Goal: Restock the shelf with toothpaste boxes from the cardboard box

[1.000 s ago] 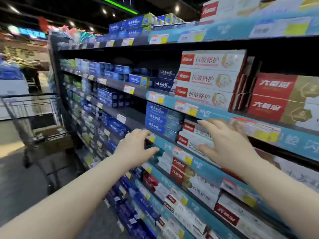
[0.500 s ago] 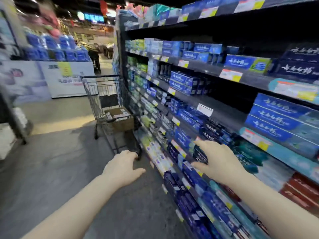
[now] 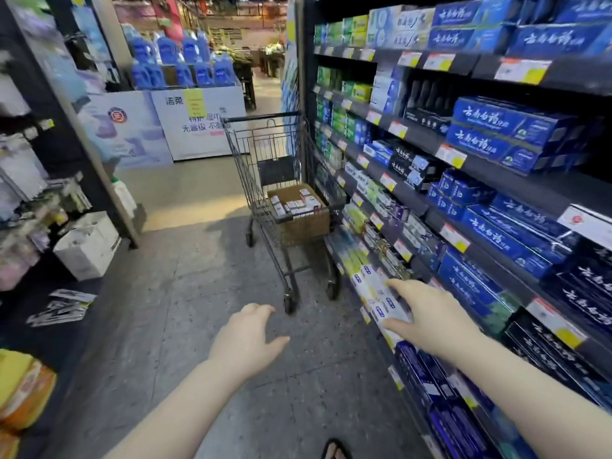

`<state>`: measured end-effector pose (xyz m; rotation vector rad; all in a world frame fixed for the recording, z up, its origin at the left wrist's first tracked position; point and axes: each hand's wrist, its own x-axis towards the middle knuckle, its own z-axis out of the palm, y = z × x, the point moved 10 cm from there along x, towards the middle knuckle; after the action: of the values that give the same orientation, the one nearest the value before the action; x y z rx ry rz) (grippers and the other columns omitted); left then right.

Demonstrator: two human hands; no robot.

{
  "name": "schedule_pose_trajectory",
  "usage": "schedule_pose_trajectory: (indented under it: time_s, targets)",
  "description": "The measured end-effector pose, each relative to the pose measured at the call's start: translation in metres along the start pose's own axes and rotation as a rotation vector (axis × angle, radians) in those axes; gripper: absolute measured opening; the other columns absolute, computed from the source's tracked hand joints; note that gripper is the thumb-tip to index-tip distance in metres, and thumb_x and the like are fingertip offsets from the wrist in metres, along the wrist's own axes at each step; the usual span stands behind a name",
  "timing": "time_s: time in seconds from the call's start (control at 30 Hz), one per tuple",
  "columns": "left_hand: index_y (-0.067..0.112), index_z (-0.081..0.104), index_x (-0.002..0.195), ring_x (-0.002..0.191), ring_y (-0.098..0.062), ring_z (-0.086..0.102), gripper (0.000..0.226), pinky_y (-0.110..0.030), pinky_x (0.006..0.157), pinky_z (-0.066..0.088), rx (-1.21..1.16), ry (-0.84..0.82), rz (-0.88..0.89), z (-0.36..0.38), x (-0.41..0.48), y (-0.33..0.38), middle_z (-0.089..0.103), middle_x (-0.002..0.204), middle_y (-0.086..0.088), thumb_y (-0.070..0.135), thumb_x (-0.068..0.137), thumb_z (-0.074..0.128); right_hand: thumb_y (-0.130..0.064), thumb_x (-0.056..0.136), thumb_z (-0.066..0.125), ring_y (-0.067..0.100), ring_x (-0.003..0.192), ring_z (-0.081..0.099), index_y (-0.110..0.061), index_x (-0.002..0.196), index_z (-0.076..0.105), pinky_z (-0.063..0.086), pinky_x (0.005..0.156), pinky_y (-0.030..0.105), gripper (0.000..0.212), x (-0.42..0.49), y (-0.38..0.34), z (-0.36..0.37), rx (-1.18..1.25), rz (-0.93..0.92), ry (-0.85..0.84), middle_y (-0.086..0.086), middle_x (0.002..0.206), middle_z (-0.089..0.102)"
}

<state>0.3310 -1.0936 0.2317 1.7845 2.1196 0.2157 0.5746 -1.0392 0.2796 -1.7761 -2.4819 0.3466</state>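
A brown cardboard box (image 3: 306, 223) with several white and red toothpaste boxes (image 3: 295, 203) in it sits in a wire shopping cart (image 3: 265, 154) ahead of me, beside the shelf. The shelf (image 3: 496, 180) on my right is packed with blue, black, white and green toothpaste boxes. My left hand (image 3: 246, 339) is stretched out over the floor, fingers relaxed, holding nothing. My right hand (image 3: 427, 318) reaches forward in front of a low shelf row, fingers spread and empty, over white boxes (image 3: 374, 289).
The grey aisle floor (image 3: 185, 309) runs between the toothpaste shelf and a dark rack (image 3: 49, 180) on the left. A white carton (image 3: 87, 246) stands at that rack's foot. A display of blue bottles (image 3: 178, 66) closes the aisle end. A sandal tip (image 3: 334, 450) shows below.
My view has swung left from facing the shelf to looking down the aisle at the cart. Both hands have left the shelf front and dropped lower, still empty.
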Motion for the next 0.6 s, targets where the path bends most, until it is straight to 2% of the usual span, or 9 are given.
schedule_pose_trajectory:
  time_s: [0.33,0.6]
  targets:
    - [0.020,0.041,0.134,0.125,-0.023,0.045,0.060,-0.033,0.103,0.040,0.016,-0.048,-0.115,-0.036,0.205,-0.040,0.045,0.136,-0.004,0.049,0.084,0.055,-0.058,0.081,0.052,0.018,0.134,0.035,-0.029,0.143,0.024,0.031,0.109,0.040,0.073,0.240,-0.011,0.020,0.014,-0.099,-0.124,-0.006,0.147,0.036]
    - [0.019,0.043,0.133,0.123,-0.022,0.047,0.062,-0.032,0.100,0.042,-0.052,-0.093,-0.238,-0.046,0.310,-0.098,0.045,0.134,-0.004,0.051,0.082,0.057,-0.060,0.079,0.053,0.016,0.134,0.036,-0.030,0.142,0.026,0.032,0.109,0.039,0.075,0.382,-0.046,0.037,0.010,-0.180,-0.200,-0.007,0.146,0.038]
